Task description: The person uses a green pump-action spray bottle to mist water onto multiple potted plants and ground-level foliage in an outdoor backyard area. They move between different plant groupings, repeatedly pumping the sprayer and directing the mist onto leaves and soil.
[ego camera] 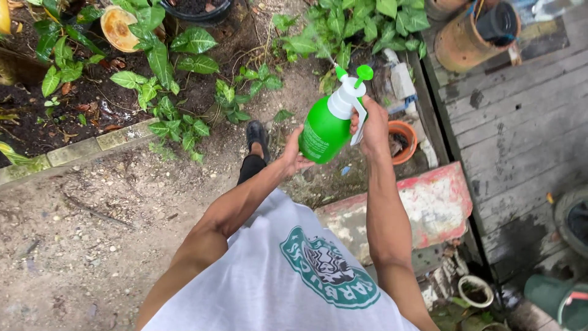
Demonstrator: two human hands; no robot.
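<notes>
bare dirt ground [92, 245] bears an orange pot [404, 140] and leafy plants [177, 122].

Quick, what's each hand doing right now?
Left hand: closed around the green spray bottle, supporting its body.
Right hand: closed on the bottle's white trigger head.

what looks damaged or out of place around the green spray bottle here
The red slab below the green spray bottle has badly flaked paint. An orange pot by the right hand sits tilted in debris. The left hand cups the bottle normally.
</notes>
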